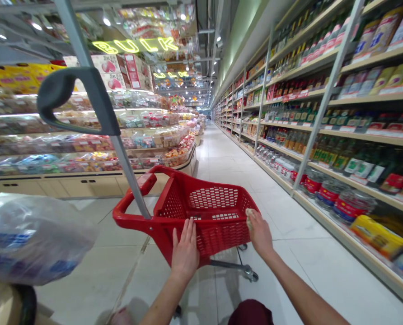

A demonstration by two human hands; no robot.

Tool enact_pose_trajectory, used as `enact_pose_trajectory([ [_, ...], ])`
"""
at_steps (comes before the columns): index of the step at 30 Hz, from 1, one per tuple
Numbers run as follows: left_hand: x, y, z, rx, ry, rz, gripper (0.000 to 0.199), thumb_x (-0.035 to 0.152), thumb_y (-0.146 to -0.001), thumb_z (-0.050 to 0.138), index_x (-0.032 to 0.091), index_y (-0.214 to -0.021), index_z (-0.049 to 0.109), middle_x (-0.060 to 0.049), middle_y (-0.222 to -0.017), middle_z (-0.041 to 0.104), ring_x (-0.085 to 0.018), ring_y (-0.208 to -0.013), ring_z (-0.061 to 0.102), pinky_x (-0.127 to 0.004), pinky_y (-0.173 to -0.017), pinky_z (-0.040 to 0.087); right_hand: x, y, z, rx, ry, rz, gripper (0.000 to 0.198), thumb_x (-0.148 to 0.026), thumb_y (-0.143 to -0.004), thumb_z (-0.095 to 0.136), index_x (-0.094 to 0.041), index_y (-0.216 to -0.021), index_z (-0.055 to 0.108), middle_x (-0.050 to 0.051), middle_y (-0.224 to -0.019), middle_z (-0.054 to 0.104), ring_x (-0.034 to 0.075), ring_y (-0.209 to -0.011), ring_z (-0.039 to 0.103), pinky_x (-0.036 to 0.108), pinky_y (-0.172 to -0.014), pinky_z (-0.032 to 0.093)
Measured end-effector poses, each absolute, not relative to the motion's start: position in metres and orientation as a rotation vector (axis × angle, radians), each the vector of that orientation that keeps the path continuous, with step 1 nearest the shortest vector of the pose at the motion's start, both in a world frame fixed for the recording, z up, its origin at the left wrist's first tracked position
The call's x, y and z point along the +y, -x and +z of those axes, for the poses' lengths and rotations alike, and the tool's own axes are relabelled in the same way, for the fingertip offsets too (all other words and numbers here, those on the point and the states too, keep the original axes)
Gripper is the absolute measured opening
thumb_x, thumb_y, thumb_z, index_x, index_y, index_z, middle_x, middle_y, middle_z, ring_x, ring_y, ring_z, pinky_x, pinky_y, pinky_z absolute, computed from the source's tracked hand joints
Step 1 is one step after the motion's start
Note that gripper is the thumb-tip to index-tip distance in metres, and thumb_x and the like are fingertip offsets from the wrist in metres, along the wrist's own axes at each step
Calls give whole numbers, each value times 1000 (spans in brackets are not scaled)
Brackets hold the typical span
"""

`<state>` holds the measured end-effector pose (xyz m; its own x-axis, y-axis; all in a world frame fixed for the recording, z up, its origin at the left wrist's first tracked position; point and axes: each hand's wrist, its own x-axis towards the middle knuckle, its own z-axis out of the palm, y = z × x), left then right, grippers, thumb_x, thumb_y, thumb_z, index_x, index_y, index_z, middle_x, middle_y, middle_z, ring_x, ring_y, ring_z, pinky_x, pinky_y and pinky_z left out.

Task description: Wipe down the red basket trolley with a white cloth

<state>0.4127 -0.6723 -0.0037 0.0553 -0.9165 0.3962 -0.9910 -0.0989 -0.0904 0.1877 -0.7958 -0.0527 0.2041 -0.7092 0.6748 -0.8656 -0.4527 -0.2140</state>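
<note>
A red plastic shopping cart (208,241) with perforated basket walls stands on the floor in front of me. My left hand (185,248) lies flat against its near side, fingers stretched up to the rim and holding nothing. At the front right corner of the basket, my right hand (260,230) is closed on a pale, crumpled cloth (250,217), which touches the rim. A grey pole with a dark grey handle (101,101) rises from the cart's left end. Inside the basket I see only the perforated walls and bottom.
Tall shelves (310,155) of bottles and jars line the right side. Bulk bins (86,146) of packaged sweets stand left under yellow neon lettering. A clear plastic bag (35,239) hangs near the left edge. The tiled aisle (211,144) runs straight ahead.
</note>
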Motion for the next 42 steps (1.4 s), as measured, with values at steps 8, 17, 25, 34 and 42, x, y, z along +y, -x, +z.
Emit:
enact_pose_trajectory([
  [8,-678,-420,-16,-1937,-2102,637,66,14,-64,38,8,-129,31,-8,-140,23,-22,-130,19,-51,-104,14,-787,-208,-55,-1359,-2403,1055,51,-2,-76,31,-19,-121,47,6,-130,45,17,-124,32,40,-97,30],
  [17,-673,-411,-4,-1906,-2084,599,60,16,-68,37,8,-127,36,-8,-139,26,-23,-129,23,-52,-104,14,-791,-186,-62,-1237,-2399,1205,50,-1,-76,31,-13,-121,47,11,-129,45,17,-124,31,38,-97,35],
  [25,-669,-412,-1,-1939,-2112,579,61,15,-67,37,10,-127,37,-7,-139,26,-22,-129,21,-53,-104,12,-780,-147,-112,-1560,-2360,1064,41,-11,-83,30,-15,-116,53,11,-122,52,19,-115,44,38,-92,39],
  [34,-664,-406,-10,-1981,-2076,563,61,15,-66,39,11,-127,37,-7,-139,27,-23,-129,21,-50,-104,16,-788,-145,-100,-1568,-2146,1213,48,-8,-78,31,-16,-124,43,10,-132,41,21,-124,31,43,-96,32],
  [42,-652,-414,-33,-2005,-2052,561,61,16,-67,40,13,-128,36,-7,-138,30,-21,-129,22,-47,-106,15,-768,-161,-105,-1449,-2307,1062,46,-3,-78,29,-16,-116,52,11,-124,50,19,-119,40,41,-94,35],
])
